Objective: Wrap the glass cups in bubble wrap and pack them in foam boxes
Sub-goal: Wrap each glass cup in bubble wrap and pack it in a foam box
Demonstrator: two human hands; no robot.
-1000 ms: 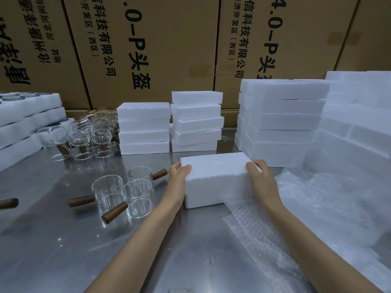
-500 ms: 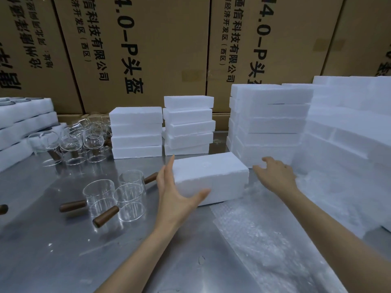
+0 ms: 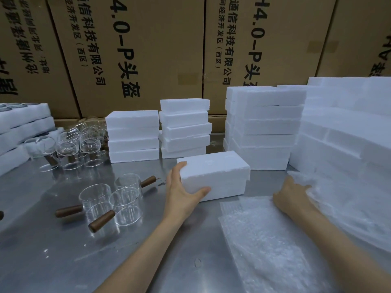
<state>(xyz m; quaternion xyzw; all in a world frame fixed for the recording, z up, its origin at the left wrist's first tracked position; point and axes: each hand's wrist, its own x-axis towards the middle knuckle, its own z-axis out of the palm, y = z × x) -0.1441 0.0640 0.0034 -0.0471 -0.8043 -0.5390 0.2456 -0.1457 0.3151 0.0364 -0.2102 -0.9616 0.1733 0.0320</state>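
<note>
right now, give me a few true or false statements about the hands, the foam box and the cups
1. The left hand grips the foam box at its left end. True.
2. The right hand holds a glass cup. False: it reaches into the bubble wrap.
3. Three glass cups with wooden handles stand left of the box. True.
4. The box sits on top of a foam stack. False: it rests on the metal table.
5. One of those three cups is already wrapped. False: all are bare.
</note>
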